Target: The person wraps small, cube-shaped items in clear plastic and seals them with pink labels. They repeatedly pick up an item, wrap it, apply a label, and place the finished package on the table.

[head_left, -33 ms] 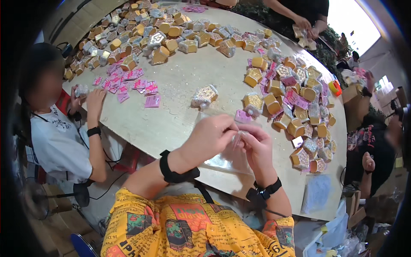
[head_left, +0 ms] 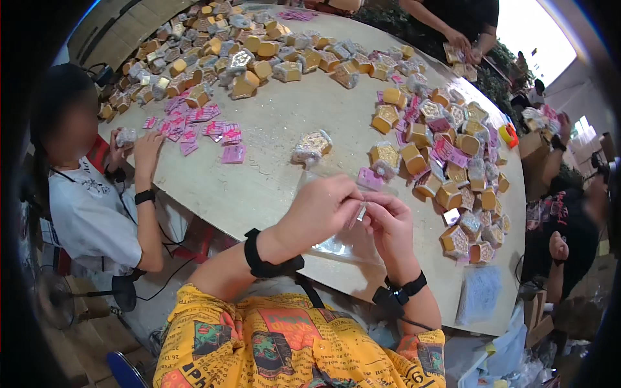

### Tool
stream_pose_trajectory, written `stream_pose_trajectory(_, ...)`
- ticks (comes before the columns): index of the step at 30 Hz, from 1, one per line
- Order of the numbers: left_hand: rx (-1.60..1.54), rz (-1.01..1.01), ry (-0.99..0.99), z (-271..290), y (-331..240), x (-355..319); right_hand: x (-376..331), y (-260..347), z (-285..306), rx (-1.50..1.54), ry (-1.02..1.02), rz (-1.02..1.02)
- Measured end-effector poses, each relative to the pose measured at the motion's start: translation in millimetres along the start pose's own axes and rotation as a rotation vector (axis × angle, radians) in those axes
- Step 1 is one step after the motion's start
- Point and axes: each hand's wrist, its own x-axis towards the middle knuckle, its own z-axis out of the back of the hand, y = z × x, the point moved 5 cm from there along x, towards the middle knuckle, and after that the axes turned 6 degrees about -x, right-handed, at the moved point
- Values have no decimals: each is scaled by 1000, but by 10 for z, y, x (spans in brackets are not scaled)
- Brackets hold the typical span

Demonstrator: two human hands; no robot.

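Clear plastic, a small crinkled bag (head_left: 346, 242), sits between the two hands at the near edge of the bench (head_left: 272, 149), just in front of the person's chest. The left hand (head_left: 320, 210) and the right hand (head_left: 388, 223) meet over it, fingers (head_left: 352, 207) pinched nearly shut on a small pale piece at the bag's mouth; what exactly that piece is cannot be told. Set against the other frame, taken at the same instant, nothing has shifted: hands, bag and piles lie alike, so the work appears mid-step, with the bag not yet closed or set down.

Just beyond the hands lies a pink packet (head_left: 370, 178), and farther out a wrapped, glittery box (head_left: 312, 147) alone on bare bench. To the right a dense heap of yellow and gold boxes (head_left: 453, 161) runs along the rim; another long heap (head_left: 246, 52) crosses the far side. Flat pink packets (head_left: 200, 129) are spread at the left, near a seated person in a white shirt (head_left: 90, 207) whose hand rests on the bench. The bench is pale, round-edged and scuffed. Another person works at the far rim (head_left: 462, 39), and a third sits low at the right (head_left: 563, 239). Cardboard boxes (head_left: 533, 145) stand beyond.
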Motion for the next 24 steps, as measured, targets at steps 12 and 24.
stream_pose_trajectory(12, 413, -383, 137, 1, -460, -147, -125, 27, 26, -17, 153, -25)
stream_pose_trajectory(24, 431, -338, 222, 97, -317, -60, -115, 13, -11, -169, 219, -92)
